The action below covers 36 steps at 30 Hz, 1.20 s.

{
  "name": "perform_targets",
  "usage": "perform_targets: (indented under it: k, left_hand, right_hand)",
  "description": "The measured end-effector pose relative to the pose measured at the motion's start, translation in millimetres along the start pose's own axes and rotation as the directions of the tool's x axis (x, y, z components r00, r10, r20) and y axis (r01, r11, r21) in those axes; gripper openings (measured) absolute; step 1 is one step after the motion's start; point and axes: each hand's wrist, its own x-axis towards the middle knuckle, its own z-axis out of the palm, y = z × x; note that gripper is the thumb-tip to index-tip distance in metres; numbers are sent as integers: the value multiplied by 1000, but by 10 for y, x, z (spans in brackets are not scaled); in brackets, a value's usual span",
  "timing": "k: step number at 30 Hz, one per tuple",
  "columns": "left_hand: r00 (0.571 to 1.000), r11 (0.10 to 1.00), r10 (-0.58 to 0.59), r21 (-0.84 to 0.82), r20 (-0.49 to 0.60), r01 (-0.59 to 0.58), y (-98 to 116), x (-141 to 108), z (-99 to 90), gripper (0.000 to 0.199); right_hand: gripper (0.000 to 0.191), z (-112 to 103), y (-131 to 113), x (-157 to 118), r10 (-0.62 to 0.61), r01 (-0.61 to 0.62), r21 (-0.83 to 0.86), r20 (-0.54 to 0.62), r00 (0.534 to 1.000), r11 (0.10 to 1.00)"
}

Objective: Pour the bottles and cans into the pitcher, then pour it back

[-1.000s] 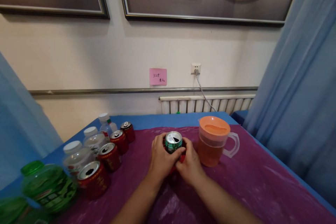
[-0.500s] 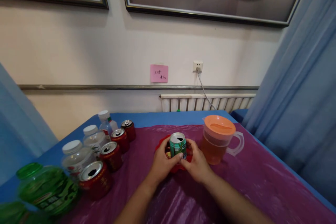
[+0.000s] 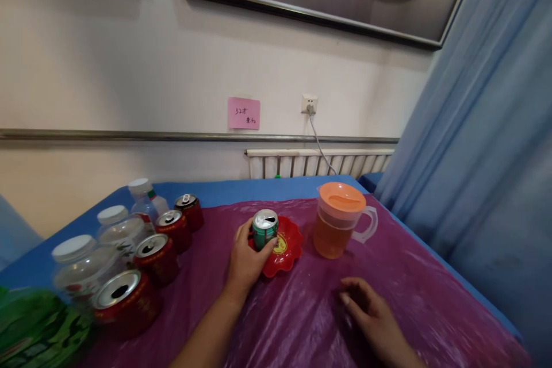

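My left hand [image 3: 245, 261] is wrapped round a green drink can [image 3: 264, 231] with an opened silver top. The can is upright, over the left part of a red scalloped plate [image 3: 290, 244]; whether it touches the plate I cannot tell. A yellow round mark shows on the plate's middle. My right hand [image 3: 371, 310] is apart from everything, low over the purple sheet, fingers curled loosely with a gap to the thumb and nothing in them. Beyond it stands a clear pitcher [image 3: 333, 236] of amber liquid, with an orange lid and its handle to the right.
On the left, several red cans [image 3: 157, 259] form a row beside clear jars [image 3: 123, 236] with white lids. A green plastic container [image 3: 41, 325] is at the lower left corner. Purple plastic [image 3: 297, 316] covers the blue table. A blue curtain [image 3: 483, 155] hangs at right.
My right hand has let go of the can and moved right and toward me. The left hand has carried the can left, uncovering more of the plate. The view has turned right.
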Motion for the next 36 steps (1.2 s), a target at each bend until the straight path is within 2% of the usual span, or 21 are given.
perform_targets:
  k: [3,7,12,15,18,21,27,31,36]
  left_hand:
    - [1000,1000,-5,-9,-21,5,-32,-9,42,65]
    - [999,1000,-21,-22,-46,20,-62,-9,65,65]
    - [998,1000,-18,3,-62,18,-67,6,36,70]
    - [997,999,24,24,-75,-22,-65,5,23,66]
    - [995,998,62,37,-74,-59,-61,-7,18,61]
    - [996,996,80,51,-50,-77,-54,-24,15,59]
    - [993,992,115,64,-28,-113,-66,-41,11,57]
    - [993,990,120,81,-8,-119,-104,-52,18,59]
    - [993,991,122,52,2,-122,-112,-91,38,57]
  right_hand:
    - [37,-104,85,-12,47,-42,91,-55,997,995]
    - [40,-106,159,-44,140,-114,250,-87,986,962]
    - [42,-174,74,4,109,-76,237,-129,986,969]
    - [47,-330,-123,211,14,24,145,-257,966,989]
    - [55,-503,-342,554,-97,127,47,-409,908,991]
    - [57,-585,-490,907,-139,176,43,-444,885,983]
    - [56,-446,-594,1316,-186,221,62,-345,920,973]
    - [53,-336,-627,1405,-215,257,67,-375,902,964]
    - [59,-231,-714,1410,-211,273,119,-377,902,955]
